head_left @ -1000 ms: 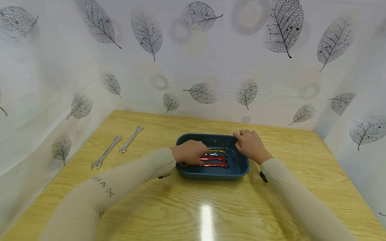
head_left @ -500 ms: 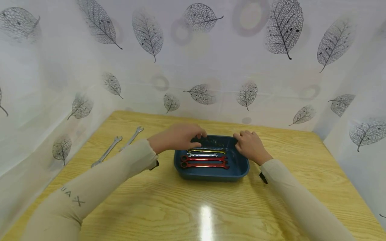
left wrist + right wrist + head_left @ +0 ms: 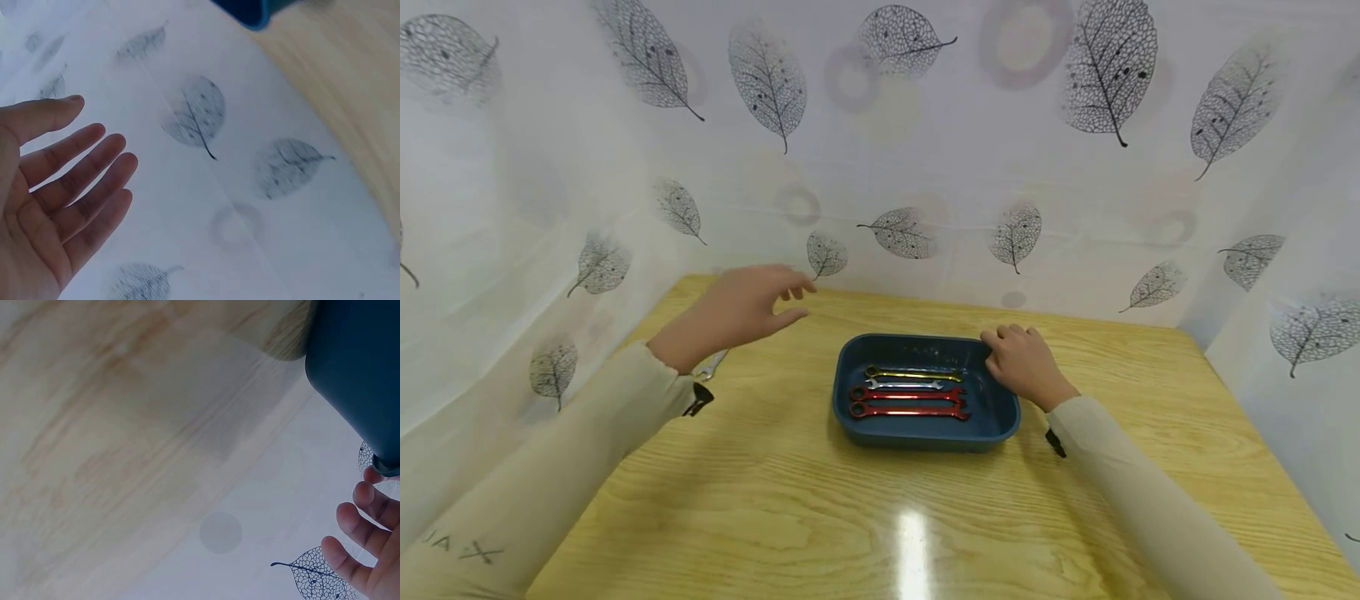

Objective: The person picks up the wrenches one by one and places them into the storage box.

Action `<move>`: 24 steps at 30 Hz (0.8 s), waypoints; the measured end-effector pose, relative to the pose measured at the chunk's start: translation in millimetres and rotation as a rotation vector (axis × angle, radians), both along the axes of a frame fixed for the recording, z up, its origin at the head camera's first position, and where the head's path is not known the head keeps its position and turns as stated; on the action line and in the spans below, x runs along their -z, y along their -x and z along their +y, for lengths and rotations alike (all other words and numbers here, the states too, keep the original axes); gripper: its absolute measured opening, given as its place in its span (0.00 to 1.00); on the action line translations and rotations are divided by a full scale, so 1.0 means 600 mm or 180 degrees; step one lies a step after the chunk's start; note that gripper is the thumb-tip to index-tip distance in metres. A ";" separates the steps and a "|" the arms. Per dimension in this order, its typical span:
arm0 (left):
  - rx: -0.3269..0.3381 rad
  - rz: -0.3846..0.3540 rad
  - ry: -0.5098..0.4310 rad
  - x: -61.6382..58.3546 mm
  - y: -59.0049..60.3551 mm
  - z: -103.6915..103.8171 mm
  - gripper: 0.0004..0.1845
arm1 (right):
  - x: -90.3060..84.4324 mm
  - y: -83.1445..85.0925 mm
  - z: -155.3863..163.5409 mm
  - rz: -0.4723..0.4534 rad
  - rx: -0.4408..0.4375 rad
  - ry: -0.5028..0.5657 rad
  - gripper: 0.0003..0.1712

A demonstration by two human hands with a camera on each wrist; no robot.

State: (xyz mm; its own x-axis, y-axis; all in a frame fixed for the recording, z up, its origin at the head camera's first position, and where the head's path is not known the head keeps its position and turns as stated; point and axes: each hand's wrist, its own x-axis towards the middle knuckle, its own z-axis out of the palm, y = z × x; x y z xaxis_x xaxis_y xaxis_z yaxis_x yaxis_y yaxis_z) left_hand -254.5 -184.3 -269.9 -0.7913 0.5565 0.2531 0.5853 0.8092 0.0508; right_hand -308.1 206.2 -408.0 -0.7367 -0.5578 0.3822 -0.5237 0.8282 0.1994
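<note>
A dark blue plastic tray [image 3: 917, 442] sits on the table. Lying side by side in it are a gold wrench [image 3: 917, 374], a small silver wrench [image 3: 904, 386] and two red wrenches [image 3: 913, 411]. My right hand [image 3: 1024, 364] grips the tray's right rim; the right wrist view catches its fingers [image 3: 351, 523] below the tray's outer wall. Left of the tray, my left hand [image 3: 737, 307] is raised above the table and holds nothing. Its palm and spread fingers [image 3: 103, 165] show in the left wrist view.
Under my left wrist, one end of a silver wrench [image 3: 709, 368] peeks out on the wooden table [image 3: 820, 517]; the forearm covers the left part of the tabletop. White leaf-printed sheeting [image 3: 925, 150] rises along the back and both sides.
My left hand has come out of the tray and moved up and left, over the side where two silver wrenches lie. The right hand and the tray have stayed in place.
</note>
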 end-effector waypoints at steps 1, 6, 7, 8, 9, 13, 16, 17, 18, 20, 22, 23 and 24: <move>-0.0068 0.0031 -0.0026 0.003 -0.001 -0.011 0.17 | 0.000 0.000 0.000 0.0001 0.0005 -0.0004 0.05; -0.0454 0.0137 -0.0088 0.024 -0.003 -0.063 0.15 | -0.001 0.000 0.001 0.0009 0.0004 0.0002 0.05; -0.0547 0.0143 -0.0098 0.030 -0.003 -0.072 0.15 | -0.001 0.001 0.001 0.0013 0.0002 0.0004 0.05; -0.0628 0.0147 -0.0109 0.036 -0.001 -0.081 0.15 | -0.001 0.001 0.001 0.0018 -0.0002 0.0010 0.05; -0.0717 0.0150 -0.0140 0.043 0.001 -0.090 0.15 | -0.001 0.001 0.001 0.0025 -0.0009 0.0016 0.05; -0.1079 0.0172 -0.0294 0.071 0.010 -0.114 0.16 | 0.000 0.004 0.001 0.0029 -0.0017 0.0025 0.04; -0.1247 0.0243 -0.0425 0.090 0.016 -0.128 0.18 | 0.001 0.005 0.002 0.0027 -0.0018 0.0015 0.05; -0.1275 0.0271 -0.0464 0.096 0.019 -0.132 0.18 | 0.001 0.005 0.002 0.0025 -0.0017 0.0014 0.05; -0.1300 0.0290 -0.0510 0.102 0.022 -0.136 0.18 | 0.000 0.006 0.002 0.0022 -0.0015 0.0012 0.04; -0.1348 0.0278 -0.0600 0.113 0.028 -0.143 0.19 | -0.001 0.005 0.001 0.0022 -0.0018 0.0006 0.04; -0.1405 0.0184 -0.0681 0.124 0.036 -0.149 0.19 | -0.002 0.004 0.000 0.0022 -0.0020 0.0004 0.04; -0.1438 0.0121 -0.0703 0.130 0.040 -0.152 0.20 | -0.003 0.004 -0.001 0.0018 -0.0022 0.0009 0.03; -0.1471 0.0032 -0.0728 0.135 0.045 -0.154 0.20 | -0.004 0.003 -0.001 0.0019 -0.0023 0.0005 0.04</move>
